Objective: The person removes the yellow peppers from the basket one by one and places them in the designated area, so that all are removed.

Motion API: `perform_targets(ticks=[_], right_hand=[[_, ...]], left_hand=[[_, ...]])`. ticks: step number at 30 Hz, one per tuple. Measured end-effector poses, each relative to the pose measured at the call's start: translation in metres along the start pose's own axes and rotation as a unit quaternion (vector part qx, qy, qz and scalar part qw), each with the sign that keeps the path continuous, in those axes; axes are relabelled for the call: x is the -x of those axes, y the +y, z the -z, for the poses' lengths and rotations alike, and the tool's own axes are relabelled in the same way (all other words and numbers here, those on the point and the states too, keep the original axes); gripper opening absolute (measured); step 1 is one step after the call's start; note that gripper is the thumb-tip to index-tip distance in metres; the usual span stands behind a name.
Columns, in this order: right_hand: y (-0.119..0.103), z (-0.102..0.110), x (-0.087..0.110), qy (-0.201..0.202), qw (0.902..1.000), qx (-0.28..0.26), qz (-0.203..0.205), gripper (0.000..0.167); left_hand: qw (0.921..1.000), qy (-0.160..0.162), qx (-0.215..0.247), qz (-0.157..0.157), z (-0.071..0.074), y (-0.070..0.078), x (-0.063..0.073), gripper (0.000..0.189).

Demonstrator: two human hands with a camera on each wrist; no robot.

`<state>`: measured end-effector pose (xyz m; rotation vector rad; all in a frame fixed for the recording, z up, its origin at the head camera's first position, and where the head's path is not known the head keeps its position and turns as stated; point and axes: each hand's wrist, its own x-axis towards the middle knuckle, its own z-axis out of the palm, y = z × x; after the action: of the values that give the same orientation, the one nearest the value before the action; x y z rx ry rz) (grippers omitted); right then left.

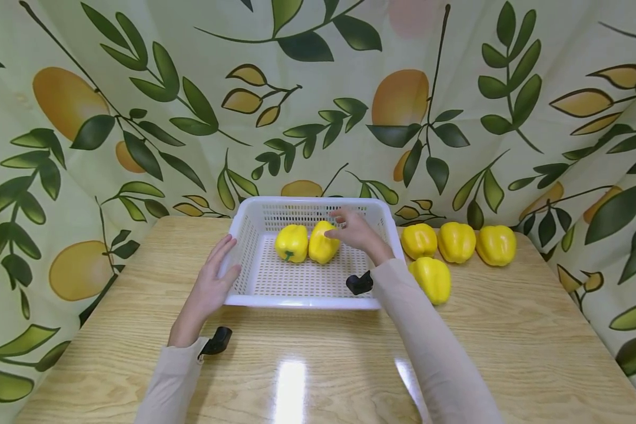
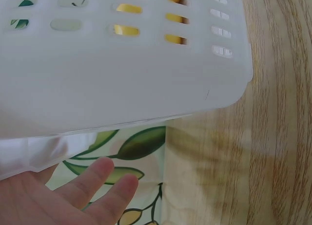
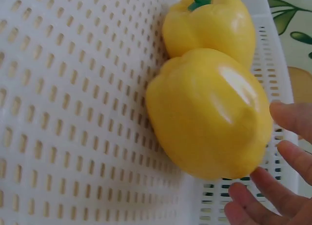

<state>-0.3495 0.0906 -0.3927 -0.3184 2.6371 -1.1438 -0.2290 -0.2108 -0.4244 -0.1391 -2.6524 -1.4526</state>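
Note:
Two yellow bell peppers lie side by side in a white perforated plastic basket (image 1: pixel 302 302). The left one (image 1: pixel 291 242) shows a green stem. Over the right-hand bell pepper (image 1: pixel 323 242) is my right hand (image 1: pixel 352 228), its fingers spread and loosely bent. The right wrist view shows that hand's fingertips (image 3: pixel 261 178) close beside the pepper (image 3: pixel 209 118); whether they touch it I cannot tell. At the basket's left rim rests my left hand (image 1: pixel 212 288), with fingers extended along the outside. Its fingers (image 2: pixel 114 196) appear straight in the left wrist view.
To the right of the basket, several more yellow bell peppers (image 1: pixel 457 242) stand on the wooden table (image 1: pixel 535 341), one of them (image 1: pixel 431 280) nearer the front. A curtain (image 1: pixel 318 70) printed with leaves and fruit hangs behind the table's back edge.

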Motion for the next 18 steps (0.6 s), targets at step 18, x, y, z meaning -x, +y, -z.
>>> perform_targets(ticks=[18], right_hand=[[0.012, -0.008, -0.002, -0.066, 0.9973, 0.008, -0.031, 0.066]], left_hand=[[1.0, 0.0, -0.002, 0.0, 0.001, 0.001, 0.0, 0.06]])
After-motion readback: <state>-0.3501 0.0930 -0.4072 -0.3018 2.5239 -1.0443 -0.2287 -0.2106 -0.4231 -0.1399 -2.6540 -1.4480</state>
